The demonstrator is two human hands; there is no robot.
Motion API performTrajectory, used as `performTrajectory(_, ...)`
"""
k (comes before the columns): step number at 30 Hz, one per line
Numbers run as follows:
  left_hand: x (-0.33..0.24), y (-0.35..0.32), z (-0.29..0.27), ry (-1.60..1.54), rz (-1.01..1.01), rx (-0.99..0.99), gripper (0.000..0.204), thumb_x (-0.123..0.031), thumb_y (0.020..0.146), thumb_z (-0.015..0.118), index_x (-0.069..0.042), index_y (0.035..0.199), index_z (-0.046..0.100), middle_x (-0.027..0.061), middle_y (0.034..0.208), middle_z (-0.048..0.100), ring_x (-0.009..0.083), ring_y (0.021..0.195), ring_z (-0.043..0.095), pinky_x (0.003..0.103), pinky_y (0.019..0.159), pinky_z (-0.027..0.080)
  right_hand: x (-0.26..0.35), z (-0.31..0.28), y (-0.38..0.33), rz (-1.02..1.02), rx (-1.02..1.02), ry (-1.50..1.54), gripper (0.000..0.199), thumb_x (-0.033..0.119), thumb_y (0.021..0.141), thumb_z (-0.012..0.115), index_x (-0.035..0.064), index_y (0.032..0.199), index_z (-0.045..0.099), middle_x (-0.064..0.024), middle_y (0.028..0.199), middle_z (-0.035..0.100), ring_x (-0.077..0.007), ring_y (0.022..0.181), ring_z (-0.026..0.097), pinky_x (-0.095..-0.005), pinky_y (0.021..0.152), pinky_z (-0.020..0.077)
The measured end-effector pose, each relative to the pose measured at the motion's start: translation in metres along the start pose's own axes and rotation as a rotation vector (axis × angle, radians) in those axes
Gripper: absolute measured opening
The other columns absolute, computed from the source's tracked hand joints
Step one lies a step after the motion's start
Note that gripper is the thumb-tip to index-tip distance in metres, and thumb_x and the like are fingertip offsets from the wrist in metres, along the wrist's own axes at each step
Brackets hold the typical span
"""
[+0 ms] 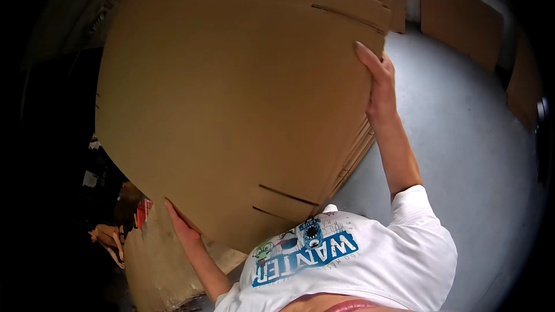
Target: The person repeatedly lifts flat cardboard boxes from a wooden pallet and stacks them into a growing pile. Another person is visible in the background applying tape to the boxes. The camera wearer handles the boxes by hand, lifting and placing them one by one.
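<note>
Holds a large brown cardboard sheet in front of the body, tilted and filling most of the view, with its lower corner close up to a white T-shirt bearing a blue and colourful print. Cannot tell whether touching there or just near. Has the two hands well apart, at different edges of the sheet. Clamps the right edge with the right hand, thumb on the near face, other fingers behind and mostly out of sight. Has the left hand along the lower left edge, partly hidden by the cardboard; cannot tell how far closed around it. Can see dark slots cut in the sheet near the lower corner, and more near the upper right. Can also see layered cardboard edges just below the right hand, along the right side of the sheet. Has grey floor showing on the right, with a cardboard panel near the wall beyond and another brown panel by the right rim. Has a small red thing at the lower left, too dim to name
</note>
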State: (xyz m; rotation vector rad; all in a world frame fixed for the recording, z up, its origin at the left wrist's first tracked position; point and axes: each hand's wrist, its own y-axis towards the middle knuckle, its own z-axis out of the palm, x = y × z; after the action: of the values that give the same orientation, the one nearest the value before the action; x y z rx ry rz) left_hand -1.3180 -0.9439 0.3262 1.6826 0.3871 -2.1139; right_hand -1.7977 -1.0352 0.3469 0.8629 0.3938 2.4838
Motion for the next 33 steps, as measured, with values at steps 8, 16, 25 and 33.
performTrajectory(8,-0.042,0.232,0.054,0.179,-0.223,0.448,0.041,-0.037,0.096,0.037,-0.004,0.11,0.057,0.0062,0.101,0.062,0.0214,0.088,0.061,0.03,0.074,0.05,-0.078,-0.047,0.132,0.299,-0.319,-0.239,0.063,0.025,0.079,0.068,-0.0107,0.117,0.034,-0.0229,0.11,0.051,-0.0304,0.102,0.055,-0.0397,0.084,0.0501)
performTrajectory(16,0.004,0.304,0.086,0.293,-0.077,0.247,0.042,-0.037,0.096,0.036,-0.004,0.113,0.056,0.0068,0.103,0.062,0.0222,0.091,0.06,0.031,0.077,0.05,-0.037,-0.025,0.162,0.384,-0.279,-0.52,0.04,0.025,0.08,0.065,-0.0043,0.105,0.057,-0.0194,0.102,0.061,-0.0288,0.089,0.063,-0.05,0.069,0.053)
performTrajectory(25,0.029,0.334,0.142,0.07,-0.045,0.458,0.045,-0.036,0.096,0.035,-0.003,0.119,0.053,0.0087,0.109,0.06,0.0226,0.097,0.058,0.033,0.079,0.049,-0.139,-0.099,0.277,0.205,-0.32,-0.282,0.036,0.024,0.082,0.066,-0.0031,0.104,0.057,-0.0121,0.095,0.06,-0.0285,0.08,0.06,-0.0451,0.063,0.0526)
performTrajectory(33,0.014,0.344,0.123,0.139,0.03,0.347,0.034,-0.036,0.089,0.049,-0.007,0.098,0.062,0.0039,0.09,0.064,0.0174,0.079,0.06,0.03,0.068,0.048,-0.132,-0.131,0.305,0.293,-0.206,-0.378,0.036,0.025,0.083,0.065,0.0022,0.109,0.057,-0.0129,0.109,0.06,-0.0291,0.1,0.059,-0.0511,0.07,0.0541)
